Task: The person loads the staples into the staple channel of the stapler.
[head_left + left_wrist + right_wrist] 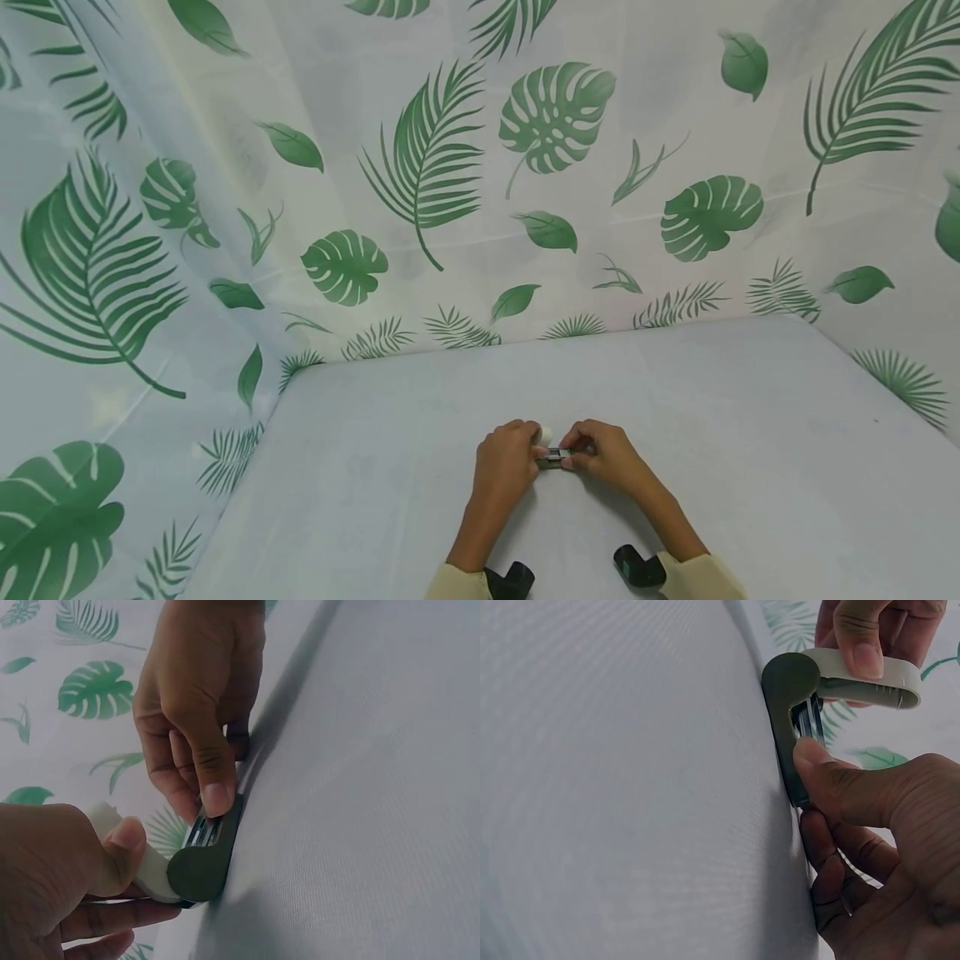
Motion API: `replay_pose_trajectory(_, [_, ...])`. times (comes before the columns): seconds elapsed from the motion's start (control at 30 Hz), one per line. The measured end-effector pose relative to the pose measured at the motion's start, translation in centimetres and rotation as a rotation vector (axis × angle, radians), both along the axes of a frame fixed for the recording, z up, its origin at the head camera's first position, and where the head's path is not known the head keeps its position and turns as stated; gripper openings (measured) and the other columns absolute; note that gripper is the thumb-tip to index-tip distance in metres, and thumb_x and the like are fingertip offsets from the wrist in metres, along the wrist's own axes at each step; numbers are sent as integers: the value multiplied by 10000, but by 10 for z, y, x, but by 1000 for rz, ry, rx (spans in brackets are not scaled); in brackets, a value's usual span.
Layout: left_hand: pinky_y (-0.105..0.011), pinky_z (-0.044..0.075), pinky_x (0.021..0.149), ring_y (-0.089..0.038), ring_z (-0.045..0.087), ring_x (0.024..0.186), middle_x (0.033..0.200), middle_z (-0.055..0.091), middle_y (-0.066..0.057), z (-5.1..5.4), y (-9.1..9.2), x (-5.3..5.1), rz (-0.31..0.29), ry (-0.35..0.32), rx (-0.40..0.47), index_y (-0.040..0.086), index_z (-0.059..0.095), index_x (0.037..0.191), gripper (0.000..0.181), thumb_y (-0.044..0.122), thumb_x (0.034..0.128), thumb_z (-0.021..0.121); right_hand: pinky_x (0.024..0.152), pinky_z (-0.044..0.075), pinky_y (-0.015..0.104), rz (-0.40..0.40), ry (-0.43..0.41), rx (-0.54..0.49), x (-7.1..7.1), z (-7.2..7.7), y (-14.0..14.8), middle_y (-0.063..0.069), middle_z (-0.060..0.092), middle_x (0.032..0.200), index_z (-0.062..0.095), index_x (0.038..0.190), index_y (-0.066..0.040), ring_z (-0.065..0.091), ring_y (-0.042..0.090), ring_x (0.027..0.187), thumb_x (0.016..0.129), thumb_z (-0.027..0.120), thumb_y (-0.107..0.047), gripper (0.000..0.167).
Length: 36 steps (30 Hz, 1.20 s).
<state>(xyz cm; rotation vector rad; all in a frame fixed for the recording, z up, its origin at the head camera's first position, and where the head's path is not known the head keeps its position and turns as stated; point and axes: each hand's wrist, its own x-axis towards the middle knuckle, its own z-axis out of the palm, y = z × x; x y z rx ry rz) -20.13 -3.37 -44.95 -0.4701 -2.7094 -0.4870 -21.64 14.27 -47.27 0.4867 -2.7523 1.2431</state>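
Observation:
A small stapler with a dark green base (782, 742) and a white top cover (900, 675) stands on the table, its cover swung up and away from the base. Inside the base shows a metal staple channel (199, 831). My left hand (507, 457) pinches the raised cover between thumb and fingers, near the round hinge end. At the opposite end, my right hand (609, 455) grips the base, the thumb lying over the channel. Whether staples lie in the channel is hidden by that thumb.
A white-covered table (360, 467) spreads around the hands. Behind it and to the left hang white curtains (330, 183) printed with green leaves. Black devices (639, 567) sit at both wrists, beside pale yellow sleeves (701, 577).

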Motion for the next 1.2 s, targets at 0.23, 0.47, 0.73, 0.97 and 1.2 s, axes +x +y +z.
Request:
replay_pose_trajectory(0.23, [-222,469,521,-112,633,653,823,669,37,-1,5,1,3,30,-74,149,753,955,206,274,796,791,670,492,256,7,12,-3,-1,-1,1,-6,680,816,686,833,-83,606,103,751,734,823,-33,176])
replay_pose_trajectory(0.47, [-196,445,511,-76,567,660,834,628,56,-6,12,1,-9,12,-108,221,776,1018,258,347,792,777,657,484,234,17,20,-30,-2,-4,3,16,675,803,655,822,-54,591,89,744,733,814,-13,187])
replay_pose_trajectory(0.73, [-234,526,715,-88,654,862,990,725,-17,-15,-1,-5,-135,-251,330,118,735,1093,233,173,868,718,680,503,243,-11,-15,-32,-1,-3,3,18,685,833,658,860,-53,612,123,777,737,813,-16,202])
replay_pose_trajectory(0.97, [-252,551,825,-177,682,1029,1067,734,-52,-21,-12,-8,-215,-317,530,115,686,1047,162,120,886,698,715,491,269,56,-35,8,-1,1,7,29,689,920,674,998,-46,617,145,834,818,787,-195,259])
replay_pose_trajectory(1.2, [-263,549,812,-178,690,982,1041,740,-66,-19,-11,-9,-201,-323,505,96,701,1018,166,114,855,730,720,480,272,-20,-105,-15,-4,-2,6,6,694,919,705,1024,-65,579,85,814,969,605,-334,292])
